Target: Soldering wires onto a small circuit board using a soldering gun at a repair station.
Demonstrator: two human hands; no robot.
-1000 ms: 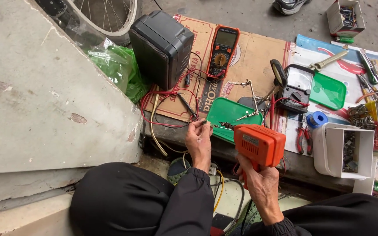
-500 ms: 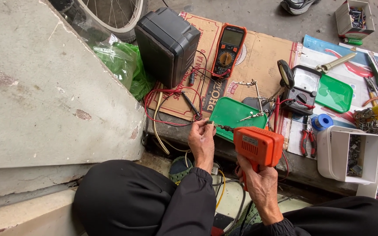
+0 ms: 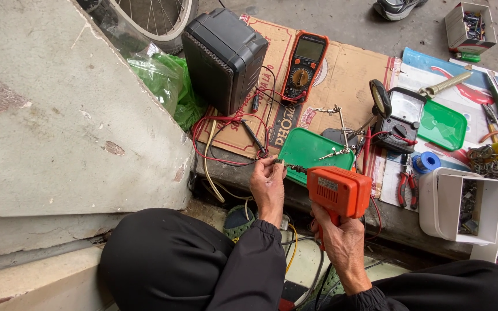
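the step in hand looked like soldering: the tip of the orange soldering gun [image 3: 338, 191] was brought up against a small wire end [image 3: 278, 164] pinched in the left hand [image 3: 267, 185], just off the near edge of the cardboard sheet [image 3: 350, 69] that carried the tools on the ground. by my judgement the next move called for a steady joint, the tip kept touching the wire without sliding, and the left fingers kept clear of the hot end, which sat very near them.

the left hand's grip was closed, thumb and fingertips pressed together on the wire end; what exactly lay between them was too small to tell. the right hand [image 3: 344, 242] had its grip wrapped fully round the pistol handle of the gun, below its orange body; whether a finger pressed the trigger could not be seen.

past the wire, red leads [image 3: 226, 124] curled toward a black box [image 3: 223, 57] at the far left corner of the cardboard, with an orange multimeter [image 3: 304, 66] just beside it. a green tray [image 3: 312, 152] lay by the near edge, touching nothing in the hands.
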